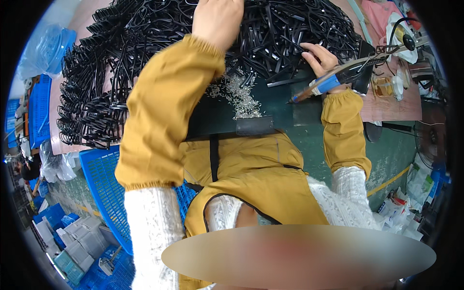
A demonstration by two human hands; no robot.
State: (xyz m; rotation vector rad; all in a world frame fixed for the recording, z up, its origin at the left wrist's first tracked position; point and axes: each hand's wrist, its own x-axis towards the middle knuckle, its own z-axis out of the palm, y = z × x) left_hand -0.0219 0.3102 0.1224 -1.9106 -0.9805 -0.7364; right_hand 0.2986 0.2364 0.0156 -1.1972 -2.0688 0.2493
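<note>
The step in hand seems to be reaching into the heap (285,29) of black parts spread over the far side of the desk (386,112). The left hand (218,21) lies over it, its fingers cut off by the upper edge, so I cannot tell whether they grip anything. The right hand (321,59) is at the heap's near right edge, thumb and fingers loosely curled; whether a part is pinched there is unclear. A slim tool (328,84) with a blue band slants across that wrist, its dark tip pointing left; whether it is held cannot be told. The next move would seem to call for freeing one part without dragging its tangled neighbours. The parts look like glossy plastic, thin and rod-like in the middle, bent into loops and stacked in ridged rows at left. Nearer the person, a spill of tiny silvery metal bits (246,96) lies on a smooth dark mat (278,104), running down to a matt black block (254,126). Mustard cloth sleeves (162,104), puckered at the elastic, cover nubbly white knit (153,232).
</note>
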